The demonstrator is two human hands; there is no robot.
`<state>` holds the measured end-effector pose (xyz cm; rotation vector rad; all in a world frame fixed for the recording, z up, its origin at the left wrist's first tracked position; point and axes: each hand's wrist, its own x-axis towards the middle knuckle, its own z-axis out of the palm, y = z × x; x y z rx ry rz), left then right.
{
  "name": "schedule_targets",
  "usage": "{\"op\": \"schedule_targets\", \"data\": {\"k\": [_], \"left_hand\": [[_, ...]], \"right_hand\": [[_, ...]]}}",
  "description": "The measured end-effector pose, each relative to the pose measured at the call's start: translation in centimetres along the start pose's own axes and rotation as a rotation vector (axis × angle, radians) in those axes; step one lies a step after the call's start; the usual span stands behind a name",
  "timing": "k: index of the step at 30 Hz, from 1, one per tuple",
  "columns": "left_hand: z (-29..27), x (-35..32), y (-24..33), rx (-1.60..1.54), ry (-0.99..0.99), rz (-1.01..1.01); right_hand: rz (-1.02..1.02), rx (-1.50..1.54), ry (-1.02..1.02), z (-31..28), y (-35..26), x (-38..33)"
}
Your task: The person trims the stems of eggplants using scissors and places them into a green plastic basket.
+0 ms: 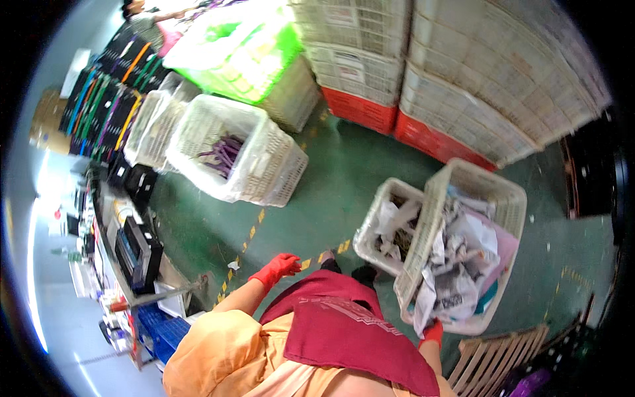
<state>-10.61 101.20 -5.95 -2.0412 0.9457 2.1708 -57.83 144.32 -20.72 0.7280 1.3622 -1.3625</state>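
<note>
My left hand point(279, 266), in a red glove, hangs over the floor beside my maroon apron point(344, 334). Its fingers are loosely bent and apart, with nothing in them. On the right, my red-gloved right hand point(432, 333) is closed at the near corner of a large white plastic basket point(512, 198), its fingers partly hidden by the rim and paper. Crumpled paper and packaging scraps point(456, 284) fill this basket, one sheet hanging over the near corner. Touching its left side is a smaller white basket point(366, 228) with white plastic and dark scraps inside.
White baskets point(274, 162), one with purple strips inside, stand ahead left. A bright green liner point(281, 69) covers another container. Tall stacked crates point(463, 99) rise ahead right, a wooden pallet point(499, 360) lies at lower right, and a workbench point(159, 284) is left. Another person point(149, 30) is far left.
</note>
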Motion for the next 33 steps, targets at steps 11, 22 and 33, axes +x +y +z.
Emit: {"op": "schedule_targets", "data": {"k": [11, 22, 33], "left_hand": [[-12.1, 4.2, -5.0, -0.245, 0.085, -0.031], [-27.7, -0.4, 10.5, -0.607, 0.093, 0.408], [-34.6, -2.2, 24.5, -0.650, 0.172, 0.581]], "right_hand": [[-0.678, -0.204, 0.568, 10.9, -13.1, -7.5], [-0.551, -0.773, -0.433, 66.1, -2.1, -16.0], [-0.550, -0.876, -0.846, 93.8, 0.4, -15.6]]}}
